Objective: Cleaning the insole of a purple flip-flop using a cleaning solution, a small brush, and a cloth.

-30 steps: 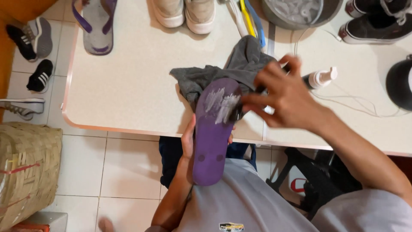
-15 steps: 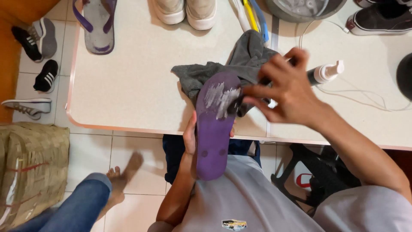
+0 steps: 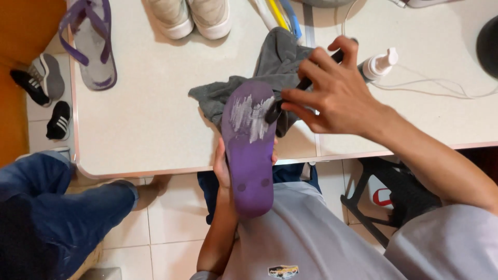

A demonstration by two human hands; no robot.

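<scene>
Left hand (image 3: 222,165) cups one purple flip-flop (image 3: 249,150) from beneath, fingers curled round its edges, sole turned up and streaked with white foam, toe end resting at the table (image 3: 150,124) edge on one grey cloth (image 3: 275,67). Right hand (image 3: 332,91) pinches one dark brush (image 3: 290,93), fingers closed on the handle, its head touching the foamy sole. On the table: a second flip-flop (image 3: 91,44), purple-strapped, top left; two pale sneakers (image 3: 189,18) side by side; one white pump bottle (image 3: 377,65) just beside the right hand. On the floor, three small dark shoes (image 3: 46,91). Another person's jeans-clad leg (image 3: 62,212) stands lower left
</scene>
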